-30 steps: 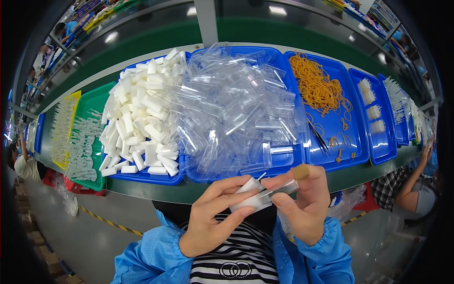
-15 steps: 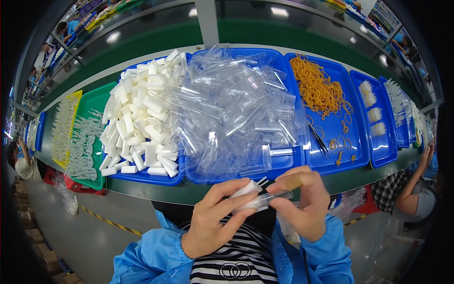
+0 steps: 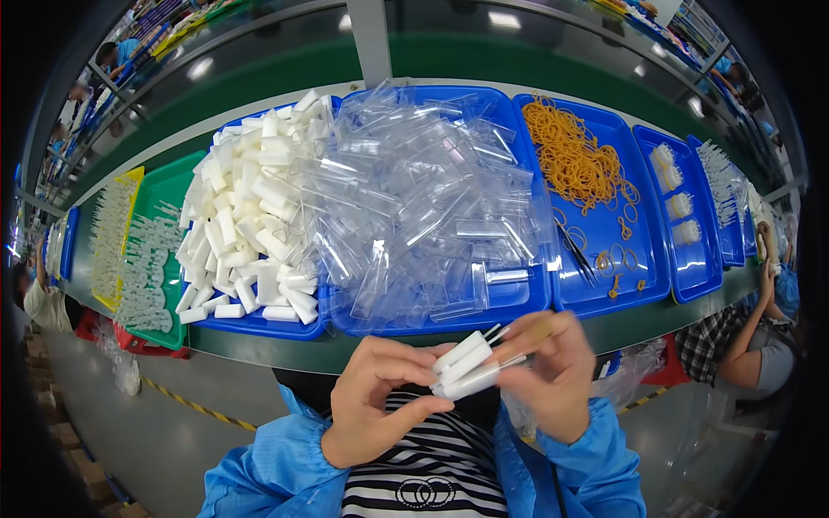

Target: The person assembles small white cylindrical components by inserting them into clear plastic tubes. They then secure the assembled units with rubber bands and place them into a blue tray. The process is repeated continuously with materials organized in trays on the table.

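Note:
In front of my striped shirt, a small group of white cylindrical pieces (image 3: 465, 361) with thin sticks at one end lies between my two hands. My left hand (image 3: 377, 399) pinches their lower left ends between thumb and fingers. At the stick end, the fingers of my right hand (image 3: 557, 375) close around them, slightly blurred by motion. A tan finger cover sits on one right fingertip. Just beyond my hands is a heap of clear plastic sleeves (image 3: 414, 203) in a blue tray (image 3: 380, 323). Left of it, short white tubes (image 3: 246, 211) are piled in another blue tray.
A blue tray on the right holds orange rubber bands (image 3: 574, 160) and black tweezers (image 3: 574, 256). Farther right, another blue tray (image 3: 704, 272) contains white bundles. Left are a green tray (image 3: 164, 184) and a yellow tray (image 3: 136, 181) with spiky white parts. Other people sit at both sides.
The white pieces have turned and now show more between my hands. My left fingers have drawn back toward their lower ends, and my right hand has shifted slightly down and left.

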Action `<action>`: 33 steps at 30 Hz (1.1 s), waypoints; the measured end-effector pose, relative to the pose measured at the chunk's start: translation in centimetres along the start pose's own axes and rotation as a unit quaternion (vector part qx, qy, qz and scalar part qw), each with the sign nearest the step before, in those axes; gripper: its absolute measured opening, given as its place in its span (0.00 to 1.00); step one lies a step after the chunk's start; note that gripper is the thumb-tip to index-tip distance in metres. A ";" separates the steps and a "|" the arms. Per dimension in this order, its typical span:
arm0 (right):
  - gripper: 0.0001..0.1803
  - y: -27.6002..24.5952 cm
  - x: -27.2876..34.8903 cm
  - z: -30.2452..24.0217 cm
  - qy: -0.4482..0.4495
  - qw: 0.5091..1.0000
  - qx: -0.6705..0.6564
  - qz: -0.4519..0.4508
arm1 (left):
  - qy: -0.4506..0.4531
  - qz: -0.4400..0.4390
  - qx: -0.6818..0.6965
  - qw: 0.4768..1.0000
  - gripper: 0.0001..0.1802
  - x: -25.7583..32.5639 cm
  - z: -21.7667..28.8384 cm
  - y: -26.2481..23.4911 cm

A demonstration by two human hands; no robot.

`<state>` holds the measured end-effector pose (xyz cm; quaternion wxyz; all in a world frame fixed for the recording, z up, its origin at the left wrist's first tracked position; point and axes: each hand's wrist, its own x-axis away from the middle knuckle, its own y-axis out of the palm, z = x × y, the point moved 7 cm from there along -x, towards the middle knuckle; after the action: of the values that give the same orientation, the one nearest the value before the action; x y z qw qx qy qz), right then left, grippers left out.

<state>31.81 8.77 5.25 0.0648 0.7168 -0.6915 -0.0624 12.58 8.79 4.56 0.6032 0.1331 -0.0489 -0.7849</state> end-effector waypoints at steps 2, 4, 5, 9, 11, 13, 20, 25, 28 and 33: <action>0.24 0.9 0.6 0.4 -0.006 1.000 -0.005 -0.020 | 0.062 -0.039 -0.052 0.996 0.17 0.2 0.3 0.3; 0.23 1.1 0.3 0.5 -0.016 0.999 0.024 -0.041 | 0.074 -0.042 -0.052 0.995 0.20 0.6 0.0 0.0; 0.23 1.1 0.1 0.4 -0.021 0.998 0.039 -0.051 | 0.081 -0.043 -0.052 0.994 0.22 0.7 0.0 0.0; 0.23 0.6 -0.5 -0.3 -0.035 0.994 0.069 -0.076 | -0.005 -0.033 -0.012 0.999 0.24 -0.2 0.2 0.2; 0.23 0.5 -0.1 -1.0 -0.021 0.996 0.049 -0.072 | -0.045 -0.097 -0.039 0.994 0.25 -0.4 -0.1 0.2; 0.20 0.8 0.1 -1.0 -0.055 0.988 0.102 -0.104 | -0.092 -0.120 0.036 0.988 0.22 0.0 -1.0 0.6; 0.19 -0.1 -3.7 -4.6 -0.223 0.883 0.407 -0.073 | -0.131 -0.080 0.074 0.985 0.18 0.1 -2.2 0.2; 0.19 0.6 -6.5 -3.5 -0.347 0.672 0.653 -0.034 | -0.141 -0.074 0.078 0.984 0.18 -0.3 -2.3 0.2; 0.18 0.5 -6.3 -3.6 -0.363 0.670 0.647 -0.031 | -0.139 -0.070 0.075 0.985 0.18 -0.4 -2.2 0.2; 0.13 -1.7 -5.0 -5.1 -0.240 0.880 0.408 0.042 | -0.118 -0.054 0.038 0.991 0.17 -0.6 -1.8 0.1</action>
<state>34.22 13.90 9.96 -0.3994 0.6129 -0.6793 0.0579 13.29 9.51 2.97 0.5447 0.0648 -0.1423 -0.8239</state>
